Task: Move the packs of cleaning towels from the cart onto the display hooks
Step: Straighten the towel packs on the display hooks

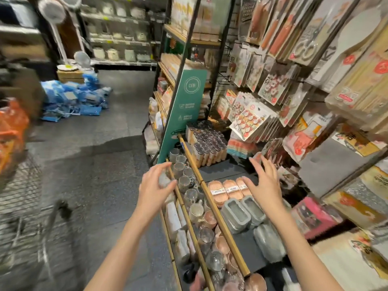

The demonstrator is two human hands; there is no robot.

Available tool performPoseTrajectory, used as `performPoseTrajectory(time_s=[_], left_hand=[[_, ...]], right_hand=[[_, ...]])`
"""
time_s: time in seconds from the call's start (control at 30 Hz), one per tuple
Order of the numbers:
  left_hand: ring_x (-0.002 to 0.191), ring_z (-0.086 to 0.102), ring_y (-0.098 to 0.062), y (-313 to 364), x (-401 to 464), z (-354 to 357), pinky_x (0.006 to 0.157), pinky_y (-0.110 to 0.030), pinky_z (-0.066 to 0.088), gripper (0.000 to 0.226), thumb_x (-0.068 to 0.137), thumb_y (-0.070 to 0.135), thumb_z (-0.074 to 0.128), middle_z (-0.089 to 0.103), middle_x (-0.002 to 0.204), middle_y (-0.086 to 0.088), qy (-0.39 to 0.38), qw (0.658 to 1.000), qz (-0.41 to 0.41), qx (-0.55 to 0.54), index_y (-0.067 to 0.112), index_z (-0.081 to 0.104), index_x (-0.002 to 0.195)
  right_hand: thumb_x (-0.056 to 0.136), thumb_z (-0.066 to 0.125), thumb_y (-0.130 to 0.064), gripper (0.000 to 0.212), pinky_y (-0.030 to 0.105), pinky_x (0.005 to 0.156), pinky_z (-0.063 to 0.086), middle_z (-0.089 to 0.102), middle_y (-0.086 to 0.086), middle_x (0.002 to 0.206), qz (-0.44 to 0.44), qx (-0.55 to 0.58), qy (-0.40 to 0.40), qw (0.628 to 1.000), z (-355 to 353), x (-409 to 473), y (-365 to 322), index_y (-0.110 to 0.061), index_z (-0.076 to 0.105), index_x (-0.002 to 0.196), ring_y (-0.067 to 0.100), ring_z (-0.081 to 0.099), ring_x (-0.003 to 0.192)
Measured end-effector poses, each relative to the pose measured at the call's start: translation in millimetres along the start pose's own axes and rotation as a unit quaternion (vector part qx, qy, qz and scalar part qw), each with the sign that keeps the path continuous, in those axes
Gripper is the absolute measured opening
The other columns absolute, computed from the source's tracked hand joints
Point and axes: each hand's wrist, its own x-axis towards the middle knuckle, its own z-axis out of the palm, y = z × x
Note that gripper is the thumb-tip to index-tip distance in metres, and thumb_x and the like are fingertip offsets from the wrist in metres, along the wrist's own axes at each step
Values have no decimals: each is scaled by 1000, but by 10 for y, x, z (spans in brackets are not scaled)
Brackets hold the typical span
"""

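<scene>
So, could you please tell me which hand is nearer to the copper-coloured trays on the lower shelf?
The right hand. It hovers open just above and to the right of the copper-coloured trays, while the left hand is farther left, beyond the glass cups.

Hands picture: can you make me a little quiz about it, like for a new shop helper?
1. True or false: both hands, left and right, are holding a pack of towels.
2. Where is the wire cart? A) at the left edge B) on the shelf C) behind the green sign
3. Fill in: the pile of packs on the floor is mostly ____.

Key: 1 false, both hands are empty and open. 2 A. 3 blue.
</scene>
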Motion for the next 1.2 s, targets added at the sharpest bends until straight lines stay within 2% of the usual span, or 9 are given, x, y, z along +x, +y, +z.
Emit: performPoseTrajectory(time_s=[0.13, 0.27, 0.47, 0.63, 0.73, 0.87, 0.97, 1.07, 1.2], left_hand=[[125, 36, -15, -333, 230, -386, 99, -35, 31, 46, 88, 26, 65, 46, 131, 13, 33, 999, -18, 6, 33, 48, 130], [129, 36, -16, -699, 549, -857, 107, -42, 31, 47, 87, 27, 66, 47, 135, 9, 68, 997, -40, 15, 31, 49, 131], [128, 39, -19, -1365, 993, -1687, 107, -46, 33, 49, 87, 27, 67, 48, 136, 6, 126, 989, -65, 41, 28, 49, 132], [123, 48, -27, -1895, 1189, -2431, 103, -29, 29, 52, 80, 14, 75, 56, 131, -5, 185, 977, -73, 75, 12, 56, 128], [126, 44, -19, -2182, 1235, -2841, 103, -33, 31, 52, 83, 21, 72, 52, 134, 1, 220, 966, -104, 87, 19, 53, 132], [119, 34, -2, -2522, 1243, -3222, 100, -26, 27, 52, 86, 29, 67, 46, 136, 8, 253, 954, -139, 85, 29, 47, 134], [126, 35, -8, -2761, 1287, -3448, 106, -35, 28, 53, 87, 28, 68, 45, 139, 7, 284, 936, -187, 95, 27, 47, 136], [122, 36, -8, -3017, 1404, -3681, 102, -28, 26, 52, 86, 23, 69, 47, 137, 3, 324, 916, -216, 99, 23, 50, 134], [128, 42, -20, -3369, 1610, -3970, 107, -38, 33, 51, 85, 23, 70, 49, 138, 0, 381, 879, -272, 92, 21, 52, 132]], right_hand=[[91, 59, -38, 62, 45, 119, 6, 13, 2, 158, -46, -13, -42, 998, 454, 316, -638, -30, 31, 145, 18, 3, 146], [92, 55, -42, 63, 45, 119, 4, 11, 0, 159, -103, -19, -75, 992, 902, 653, -1317, -33, 26, 147, 17, 2, 146], [92, 51, -47, 65, 44, 117, -1, 10, -1, 159, -197, -31, -114, 973, 1648, 1083, -2440, -34, 22, 148, 16, 0, 147], [90, 51, -51, 66, 47, 117, 6, 18, 2, 157, -272, -30, -125, 954, 2236, 1252, -3426, -30, 26, 147, 19, 9, 146], [90, 50, -52, 66, 47, 117, 9, 18, 2, 157, -317, -19, -148, 937, 2574, 1327, -3984, -31, 24, 148, 20, 10, 146], [90, 49, -54, 67, 48, 118, 4, 14, -1, 158, -367, -4, -179, 913, 3014, 1425, -4628, -34, 22, 148, 19, 3, 147], [90, 48, -55, 67, 47, 117, 0, 15, -2, 158, -404, 9, -201, 892, 3351, 1540, -5060, -35, 22, 148, 18, 3, 147], [90, 48, -55, 67, 48, 117, 1, 14, -1, 158, -449, 12, -224, 865, 3730, 1691, -5510, -34, 22, 148, 18, 2, 147], [90, 47, -55, 68, 46, 117, 2, 13, -2, 159, -510, 7, -260, 820, 4256, 1943, -6147, -33, 21, 149, 17, 2, 147]])
